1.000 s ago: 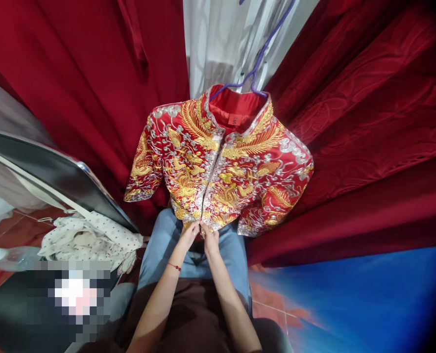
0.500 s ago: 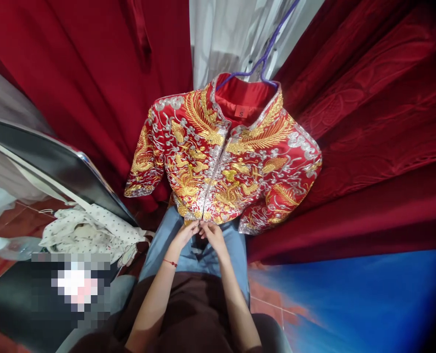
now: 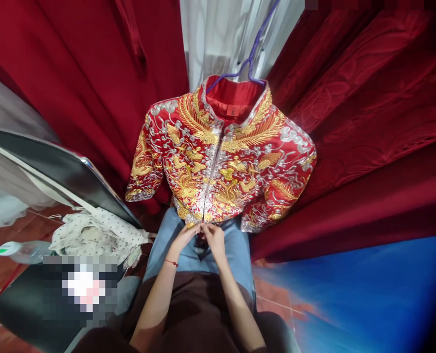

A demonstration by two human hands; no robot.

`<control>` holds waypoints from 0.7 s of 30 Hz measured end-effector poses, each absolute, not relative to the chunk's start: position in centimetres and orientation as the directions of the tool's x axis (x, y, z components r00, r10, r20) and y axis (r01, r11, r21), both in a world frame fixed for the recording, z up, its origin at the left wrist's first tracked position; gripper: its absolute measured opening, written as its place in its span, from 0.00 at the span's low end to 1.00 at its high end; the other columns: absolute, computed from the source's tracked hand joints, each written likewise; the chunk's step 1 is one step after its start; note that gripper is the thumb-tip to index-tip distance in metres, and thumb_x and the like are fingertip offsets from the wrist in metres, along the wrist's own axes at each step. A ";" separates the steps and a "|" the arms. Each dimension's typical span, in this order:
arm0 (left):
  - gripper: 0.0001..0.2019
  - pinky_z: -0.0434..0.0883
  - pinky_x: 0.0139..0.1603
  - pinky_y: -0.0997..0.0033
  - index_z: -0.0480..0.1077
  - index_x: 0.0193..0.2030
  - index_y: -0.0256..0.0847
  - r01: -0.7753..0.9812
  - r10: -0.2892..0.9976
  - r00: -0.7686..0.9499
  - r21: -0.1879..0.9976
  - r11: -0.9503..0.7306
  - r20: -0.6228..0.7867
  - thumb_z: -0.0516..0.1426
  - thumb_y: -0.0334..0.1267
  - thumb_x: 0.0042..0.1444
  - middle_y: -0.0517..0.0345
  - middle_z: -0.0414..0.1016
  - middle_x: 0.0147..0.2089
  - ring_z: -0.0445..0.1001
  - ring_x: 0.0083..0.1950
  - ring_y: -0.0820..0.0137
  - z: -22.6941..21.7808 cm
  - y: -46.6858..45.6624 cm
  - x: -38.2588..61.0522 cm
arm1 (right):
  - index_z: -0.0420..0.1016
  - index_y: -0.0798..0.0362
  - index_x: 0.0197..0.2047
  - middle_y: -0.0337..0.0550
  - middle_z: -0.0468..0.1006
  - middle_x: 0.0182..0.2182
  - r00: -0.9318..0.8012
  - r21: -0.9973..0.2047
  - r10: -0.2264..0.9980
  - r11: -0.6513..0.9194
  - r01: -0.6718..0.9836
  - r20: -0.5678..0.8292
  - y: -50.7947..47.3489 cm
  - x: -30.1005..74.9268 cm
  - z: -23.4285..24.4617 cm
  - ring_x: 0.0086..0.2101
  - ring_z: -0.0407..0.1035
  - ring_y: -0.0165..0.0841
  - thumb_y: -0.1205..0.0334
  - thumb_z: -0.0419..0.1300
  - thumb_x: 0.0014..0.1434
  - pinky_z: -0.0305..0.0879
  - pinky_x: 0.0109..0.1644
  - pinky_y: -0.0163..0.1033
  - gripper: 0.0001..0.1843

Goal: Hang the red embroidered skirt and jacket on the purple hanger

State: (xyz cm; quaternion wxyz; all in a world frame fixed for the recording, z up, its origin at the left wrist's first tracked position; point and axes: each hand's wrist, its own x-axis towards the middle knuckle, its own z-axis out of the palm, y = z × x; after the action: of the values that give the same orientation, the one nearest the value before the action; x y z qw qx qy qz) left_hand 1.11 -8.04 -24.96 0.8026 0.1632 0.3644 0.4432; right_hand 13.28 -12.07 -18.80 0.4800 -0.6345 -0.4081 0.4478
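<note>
A red jacket (image 3: 223,166) thick with gold and silver embroidery hangs on a purple hanger (image 3: 248,61) in front of me, its front edges closed down the middle. My left hand (image 3: 184,236) and my right hand (image 3: 213,238) meet at the bottom of that front seam, each pinching one side of the jacket's hem. A thin red string circles my left wrist. My knees in blue jeans (image 3: 236,250) lie just under the hem.
Dark red curtains (image 3: 350,127) hang all around, with white fabric (image 3: 218,39) behind the hanger. A dark slanted board (image 3: 60,171) stands at the left, with a spotted cloth (image 3: 96,233) and a plastic bottle (image 3: 21,251) below it. Blue fabric (image 3: 368,294) lies at the lower right.
My hands have stayed at the bottom of the jacket's front seam, shifting only slightly. The view has swayed a little to the side and back.
</note>
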 end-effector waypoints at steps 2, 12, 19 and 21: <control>0.05 0.73 0.39 0.72 0.77 0.35 0.33 -0.568 0.839 0.357 0.617 0.545 -0.412 0.65 0.26 0.50 0.50 0.77 0.36 0.76 0.37 0.70 -25.2 -7.8 1.1 | 0.79 0.51 0.24 0.41 0.77 0.21 0.261 -0.980 0.951 -0.188 0.068 -0.165 -11.9 13.2 -18.8 0.19 0.65 0.31 0.47 0.61 0.56 0.60 0.28 0.36 0.18; 0.08 0.71 0.39 0.73 0.76 0.35 0.33 -0.480 0.853 0.326 0.706 0.520 -0.407 0.67 0.31 0.47 0.53 0.75 0.33 0.74 0.36 0.71 -26.0 -7.8 1.0 | 0.74 0.50 0.27 0.39 0.77 0.24 0.338 -0.981 0.926 -0.192 0.037 -0.168 -12.3 12.6 -19.0 0.24 0.66 0.30 0.52 0.62 0.52 0.62 0.31 0.34 0.10; 0.12 0.69 0.36 0.70 0.75 0.32 0.32 -0.415 0.835 0.296 0.725 0.550 -0.464 0.69 0.37 0.44 0.56 0.73 0.27 0.69 0.31 0.71 -25.7 -8.0 0.5 | 0.68 0.51 0.19 0.40 0.71 0.13 0.124 -0.947 0.942 -0.297 -0.122 -0.312 -10.8 12.1 -18.6 0.13 0.58 0.27 0.41 0.56 0.49 0.57 0.19 0.33 0.22; 0.14 0.70 0.37 0.69 0.76 0.33 0.32 -0.435 0.846 0.239 0.726 0.533 -0.477 0.69 0.38 0.43 0.55 0.74 0.29 0.71 0.33 0.70 -25.5 -8.1 0.8 | 0.67 0.51 0.19 0.39 0.70 0.12 0.130 -0.943 0.939 -0.298 -0.145 -0.317 -10.5 11.8 -18.1 0.12 0.57 0.25 0.41 0.56 0.49 0.54 0.18 0.32 0.22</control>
State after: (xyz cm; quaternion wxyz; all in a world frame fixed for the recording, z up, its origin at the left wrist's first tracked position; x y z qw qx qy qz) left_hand 0.81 -8.13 -25.52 0.7529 0.2297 0.4466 0.4253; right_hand 11.81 -10.55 -18.10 0.4819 -0.5768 -0.3443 0.5626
